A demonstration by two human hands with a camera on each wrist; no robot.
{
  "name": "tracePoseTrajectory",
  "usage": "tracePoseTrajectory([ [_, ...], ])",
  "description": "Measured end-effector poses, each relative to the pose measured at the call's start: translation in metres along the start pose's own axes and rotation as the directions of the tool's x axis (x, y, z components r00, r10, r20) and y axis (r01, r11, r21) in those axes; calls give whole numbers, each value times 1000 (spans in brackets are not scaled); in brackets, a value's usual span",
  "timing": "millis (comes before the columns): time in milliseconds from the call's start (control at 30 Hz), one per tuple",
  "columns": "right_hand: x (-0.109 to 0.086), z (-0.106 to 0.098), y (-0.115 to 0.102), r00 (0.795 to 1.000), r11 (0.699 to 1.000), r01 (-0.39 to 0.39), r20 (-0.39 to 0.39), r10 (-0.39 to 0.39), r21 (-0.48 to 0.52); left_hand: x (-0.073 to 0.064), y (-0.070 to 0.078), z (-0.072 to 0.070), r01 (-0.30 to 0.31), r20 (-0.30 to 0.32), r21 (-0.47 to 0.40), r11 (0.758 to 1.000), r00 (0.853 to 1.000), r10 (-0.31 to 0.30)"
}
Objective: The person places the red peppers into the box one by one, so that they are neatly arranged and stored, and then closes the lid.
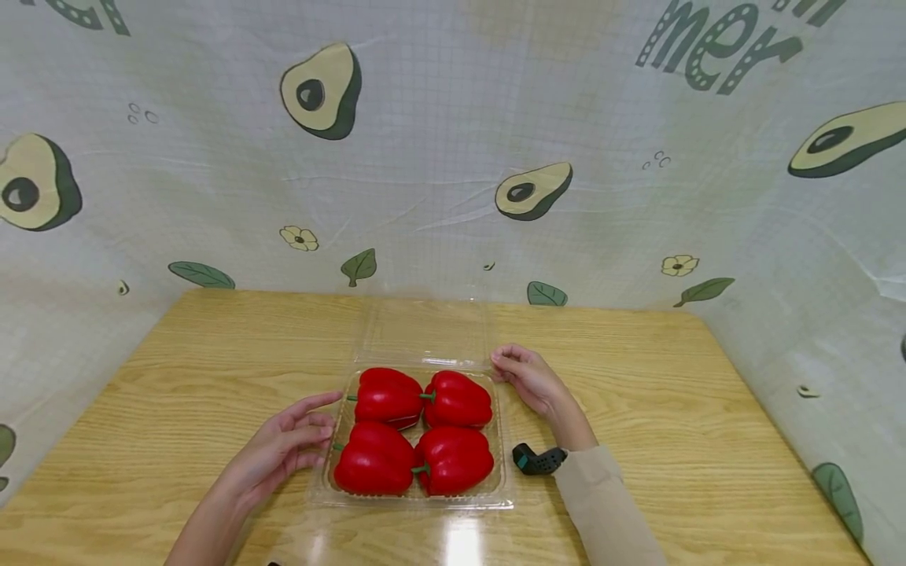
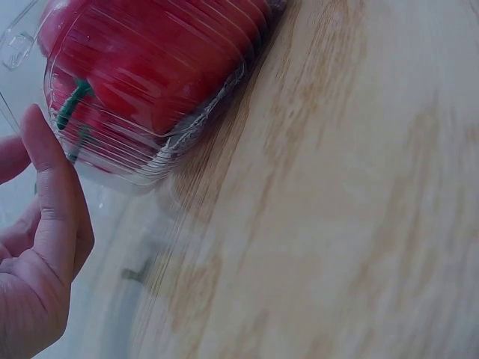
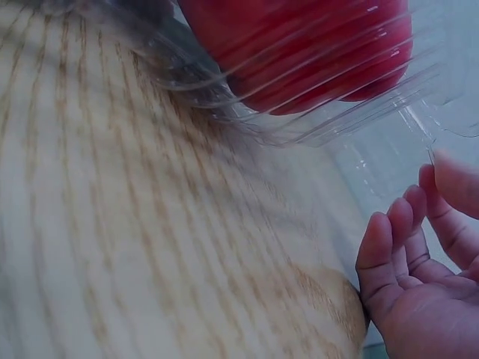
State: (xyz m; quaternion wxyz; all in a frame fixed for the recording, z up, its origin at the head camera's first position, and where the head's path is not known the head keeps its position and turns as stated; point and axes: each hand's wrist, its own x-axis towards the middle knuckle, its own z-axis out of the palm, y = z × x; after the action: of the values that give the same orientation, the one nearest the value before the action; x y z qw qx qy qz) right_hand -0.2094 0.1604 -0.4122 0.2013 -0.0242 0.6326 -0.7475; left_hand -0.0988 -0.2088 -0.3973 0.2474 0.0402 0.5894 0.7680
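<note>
A clear plastic clamshell container (image 1: 504, 472) lies on the table with its lid (image 1: 428, 326) folded back toward the wall. Several red bell peppers (image 1: 456, 399) with green stems sit in its base in two rows. At the left edge, my left hand (image 1: 286, 444) has its fingers loosely extended, fingertips right at the rim; the left wrist view shows an index finger (image 2: 49, 164) beside the clear wall. My right hand (image 1: 534, 381) pinches the plastic edge near the far right corner between thumb and index finger, the other fingers (image 3: 378, 250) curved below.
A black strap-like device (image 1: 538, 459) sits at the right wrist by the sleeve (image 1: 602, 503). The wooden table (image 1: 672, 409) extends to both sides. A pale cloth printed with avocados (image 1: 439, 118) hangs behind it and along the sides.
</note>
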Motion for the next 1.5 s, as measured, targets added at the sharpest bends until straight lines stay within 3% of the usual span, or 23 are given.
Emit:
tracePoseTrajectory([
  [733, -3, 0, 7, 994, 994, 112, 7, -112, 3, 1, -3, -1, -6, -13, 12, 1000, 1000, 6],
  [1233, -5, -2, 7, 987, 985, 159, 19, -158, -67, 1, -2, 1, -5, -23, 6, 1000, 1000, 6],
  [1500, -8, 2, 3, 986, 980, 162, -27, -166, -115, 1, -2, 1, -16, -18, 0, 1000, 1000, 16],
])
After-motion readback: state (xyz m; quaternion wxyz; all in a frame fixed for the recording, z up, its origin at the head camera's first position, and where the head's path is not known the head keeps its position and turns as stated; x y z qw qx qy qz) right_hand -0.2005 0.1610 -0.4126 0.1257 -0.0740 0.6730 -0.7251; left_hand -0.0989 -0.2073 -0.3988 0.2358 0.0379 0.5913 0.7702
